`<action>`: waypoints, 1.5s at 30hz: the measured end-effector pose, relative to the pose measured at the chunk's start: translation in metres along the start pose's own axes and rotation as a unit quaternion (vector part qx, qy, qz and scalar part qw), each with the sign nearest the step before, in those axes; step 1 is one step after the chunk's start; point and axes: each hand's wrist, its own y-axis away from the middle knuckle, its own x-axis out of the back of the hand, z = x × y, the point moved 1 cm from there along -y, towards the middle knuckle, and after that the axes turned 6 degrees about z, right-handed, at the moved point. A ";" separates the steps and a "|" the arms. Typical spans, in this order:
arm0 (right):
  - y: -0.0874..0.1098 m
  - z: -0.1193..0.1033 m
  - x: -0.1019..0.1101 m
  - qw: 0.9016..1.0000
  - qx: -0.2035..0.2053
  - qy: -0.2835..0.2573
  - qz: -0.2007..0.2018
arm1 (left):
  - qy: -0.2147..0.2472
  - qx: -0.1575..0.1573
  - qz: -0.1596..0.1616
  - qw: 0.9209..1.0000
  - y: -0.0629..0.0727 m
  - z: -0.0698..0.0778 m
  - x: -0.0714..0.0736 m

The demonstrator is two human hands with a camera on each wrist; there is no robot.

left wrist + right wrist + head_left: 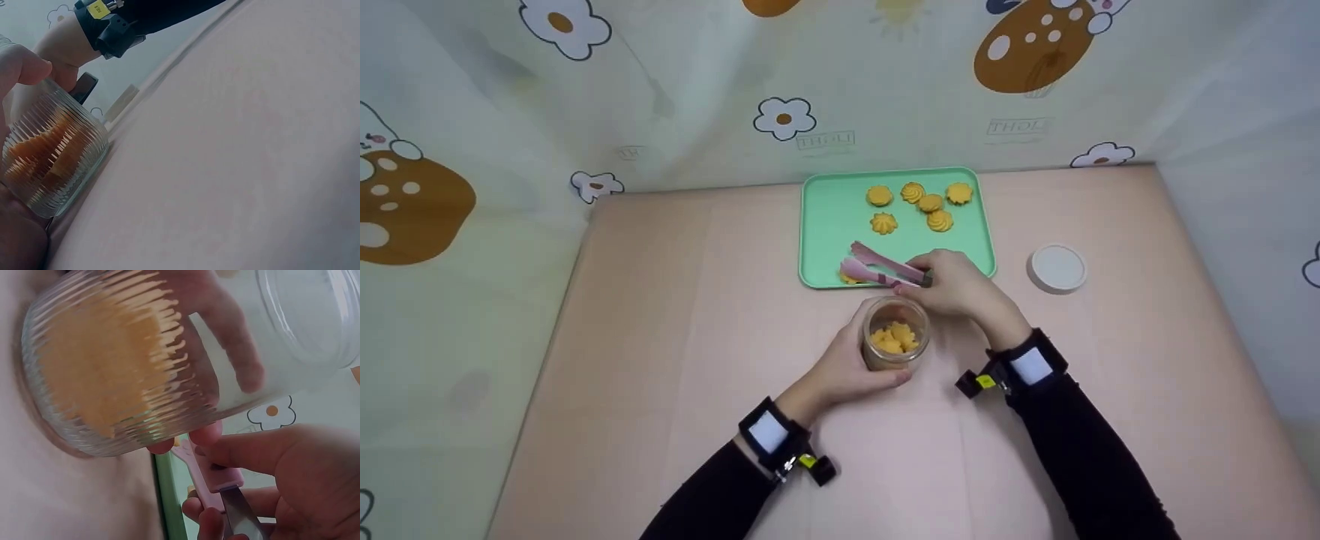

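- Left hand, 1: fingers curled round the jar.
- Tongs, 1, pink: tips apart, at 1 cookie in the tray's near left corner.
- Jar, 1, ribbed glass: on the table, cookies inside, number unclear.
- Tray, 1, green: just beyond the jar; 6 further cookies towards its far side.
- Right hand, 1: pinching the tongs.
- Lid, 1, white: on the table, right of the tray.

Left hand gripping glass jar of cookies, right hand holding pink tongs over green tray, white lid nearby
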 end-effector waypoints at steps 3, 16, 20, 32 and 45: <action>0.001 0.000 0.000 1.000 -0.001 0.003 -0.005 | 0.000 -0.002 0.001 1.000 0.000 0.000 0.000; 0.005 0.001 0.007 1.000 -0.017 -0.008 -0.004 | 0.013 -0.007 -0.001 1.000 0.000 0.001 0.000; 0.007 0.003 0.015 1.000 -0.024 -0.014 0.003 | 0.015 -0.002 -0.003 1.000 0.001 0.001 -0.001; 0.011 0.008 0.022 1.000 -0.026 -0.005 -0.018 | 0.008 0.002 -0.002 1.000 0.002 0.002 0.000; 0.001 0.007 0.005 1.000 0.000 0.005 0.009 | 0.008 -0.014 0.000 1.000 0.000 0.001 -0.001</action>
